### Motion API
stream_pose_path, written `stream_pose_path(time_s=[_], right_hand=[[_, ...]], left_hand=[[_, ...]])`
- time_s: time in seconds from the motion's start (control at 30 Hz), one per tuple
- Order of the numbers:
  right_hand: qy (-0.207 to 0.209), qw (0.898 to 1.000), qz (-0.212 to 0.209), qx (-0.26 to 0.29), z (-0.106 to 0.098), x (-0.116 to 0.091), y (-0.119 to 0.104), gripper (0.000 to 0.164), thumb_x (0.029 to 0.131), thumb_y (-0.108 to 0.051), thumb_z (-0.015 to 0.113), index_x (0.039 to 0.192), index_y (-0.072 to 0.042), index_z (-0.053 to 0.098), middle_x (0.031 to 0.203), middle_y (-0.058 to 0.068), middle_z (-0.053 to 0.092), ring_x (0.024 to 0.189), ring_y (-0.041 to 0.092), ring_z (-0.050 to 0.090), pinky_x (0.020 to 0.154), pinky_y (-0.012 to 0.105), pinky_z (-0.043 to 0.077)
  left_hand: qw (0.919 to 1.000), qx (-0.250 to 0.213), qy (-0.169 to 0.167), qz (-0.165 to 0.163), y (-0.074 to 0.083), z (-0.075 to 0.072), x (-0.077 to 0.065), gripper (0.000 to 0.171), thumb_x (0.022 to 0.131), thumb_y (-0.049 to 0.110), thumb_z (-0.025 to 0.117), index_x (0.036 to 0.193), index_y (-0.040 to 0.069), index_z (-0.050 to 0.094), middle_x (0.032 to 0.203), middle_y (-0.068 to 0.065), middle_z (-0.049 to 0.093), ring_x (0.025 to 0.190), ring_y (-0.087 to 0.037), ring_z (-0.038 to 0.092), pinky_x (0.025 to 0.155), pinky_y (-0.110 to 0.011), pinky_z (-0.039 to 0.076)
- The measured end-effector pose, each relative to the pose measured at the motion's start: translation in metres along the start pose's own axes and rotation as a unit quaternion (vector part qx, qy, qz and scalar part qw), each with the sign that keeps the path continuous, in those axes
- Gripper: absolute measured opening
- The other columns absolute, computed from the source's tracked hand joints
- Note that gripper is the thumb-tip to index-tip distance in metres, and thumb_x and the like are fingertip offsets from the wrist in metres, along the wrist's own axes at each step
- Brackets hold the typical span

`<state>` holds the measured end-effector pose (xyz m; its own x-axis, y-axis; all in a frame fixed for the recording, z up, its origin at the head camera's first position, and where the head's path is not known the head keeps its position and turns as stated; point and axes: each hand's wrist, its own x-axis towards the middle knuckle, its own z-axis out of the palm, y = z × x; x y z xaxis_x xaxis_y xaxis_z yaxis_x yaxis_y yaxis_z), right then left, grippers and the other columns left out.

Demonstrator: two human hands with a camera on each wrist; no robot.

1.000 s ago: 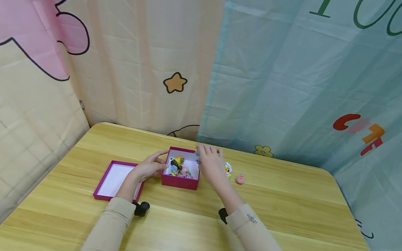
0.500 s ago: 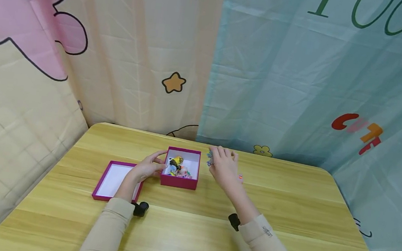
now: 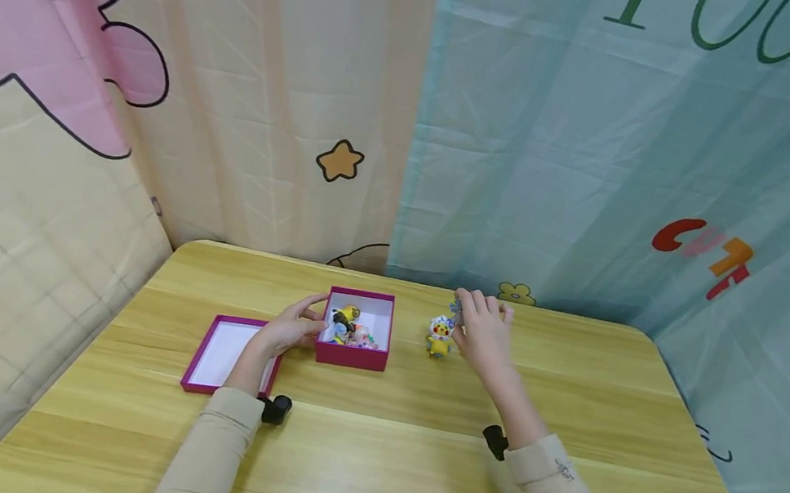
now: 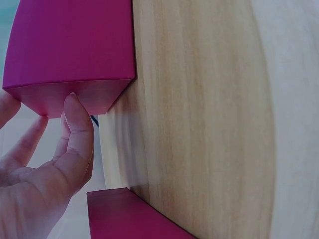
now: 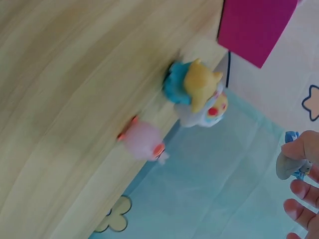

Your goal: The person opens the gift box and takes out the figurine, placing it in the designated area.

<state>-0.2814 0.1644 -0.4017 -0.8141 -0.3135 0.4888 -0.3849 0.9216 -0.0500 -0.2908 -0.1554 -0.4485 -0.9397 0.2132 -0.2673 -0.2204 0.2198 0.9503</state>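
My left hand rests its fingertips against the left side of a magenta box; in the left wrist view the thumb presses that wall. Inside the box lie several small figurines, among them a yellow-and-black one and a pink one. Over the table right of the box, my right hand pinches a small blue-grey figurine between thumb and fingers. Just left of that hand stands a yellow figurine with a white hood. A pink duck toy shows in the right wrist view, hidden in the head view.
The magenta lid lies inner side up on the wooden table, left of the box and partly under my left forearm. A printed curtain hangs behind the table's far edge.
My right hand has moved from the box's right rim rightward with the blue-grey figurine, passing the yellow figurine, which is now uncovered. The left hand has stayed at the box.
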Motion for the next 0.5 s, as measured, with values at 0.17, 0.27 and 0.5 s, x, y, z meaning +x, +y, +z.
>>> stream_pose_path(time_s=[0.17,0.27,0.5], right_hand=[[0.0,1.0,0.015,0.001,-0.002,-0.009,0.018,0.05,0.073,-0.005,0.066,0.12,-0.007,0.05,0.104,0.01,0.052,0.094,0.03,0.043,0.084,0.052,0.027],[-0.003,1.0,0.026,0.004,-0.002,-0.015,0.027,0.05,0.072,-0.005,0.068,0.119,-0.006,0.05,0.106,0.011,0.052,0.095,0.031,0.043,0.085,0.053,0.027],[-0.03,0.998,0.052,0.001,0.002,-0.029,0.043,0.05,0.073,-0.005,0.069,0.12,-0.006,0.05,0.107,0.012,0.052,0.092,0.032,0.044,0.084,0.054,0.026]], left_hand=[[0.9999,-0.009,-0.005,0.003,-0.002,-0.001,0.002,0.06,0.093,0.006,0.05,0.145,0.012,0.022,0.121,-0.021,0.034,0.1,-0.028,0.05,0.083,-0.034,0.049],[0.9998,-0.018,-0.007,0.003,-0.003,-0.002,0.003,0.06,0.092,0.005,0.05,0.145,0.013,0.023,0.121,-0.021,0.033,0.1,-0.028,0.05,0.081,-0.032,0.05],[0.9999,-0.016,-0.002,0.001,-0.004,-0.002,0.004,0.06,0.092,0.006,0.051,0.145,0.014,0.024,0.122,-0.021,0.034,0.1,-0.028,0.051,0.08,-0.03,0.051]])
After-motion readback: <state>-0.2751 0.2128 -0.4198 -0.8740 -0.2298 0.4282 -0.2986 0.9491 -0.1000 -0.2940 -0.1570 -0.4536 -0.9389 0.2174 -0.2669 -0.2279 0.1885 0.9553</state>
